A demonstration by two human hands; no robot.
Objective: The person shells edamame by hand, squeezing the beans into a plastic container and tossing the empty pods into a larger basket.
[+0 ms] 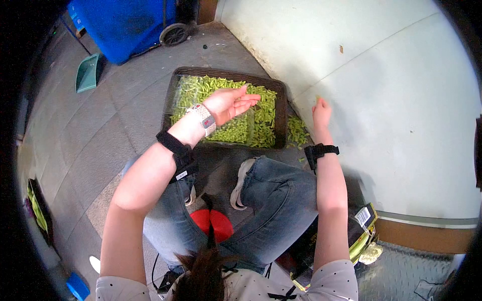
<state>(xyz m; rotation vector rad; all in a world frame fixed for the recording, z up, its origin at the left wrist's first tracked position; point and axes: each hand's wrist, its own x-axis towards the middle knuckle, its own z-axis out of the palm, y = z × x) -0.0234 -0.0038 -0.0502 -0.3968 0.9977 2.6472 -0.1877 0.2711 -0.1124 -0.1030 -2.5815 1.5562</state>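
Observation:
Over a dark rectangular tray (282, 95) on the floor, my left hand (232, 104) is held palm up with its fingers stretched out, and nothing shows in it. Green pods (264, 118) fill much of the tray, with shelled green beans (232, 131) at its front middle. A clear plastic container (188, 88) lies at the tray's left side. To the right of the tray, my right hand (321, 111) is raised with its fingers closed; a small yellow-green bit shows at the fingertips. Loose pods (297, 131) lie on the floor between the tray and the wall.
A white wall panel (391, 95) stands close on the right. A blue wheeled bin (125, 25) and a green dustpan (88, 72) are at the upper left. My knees flank a red round object (221, 224). A black box (354, 226) sits by my right arm.

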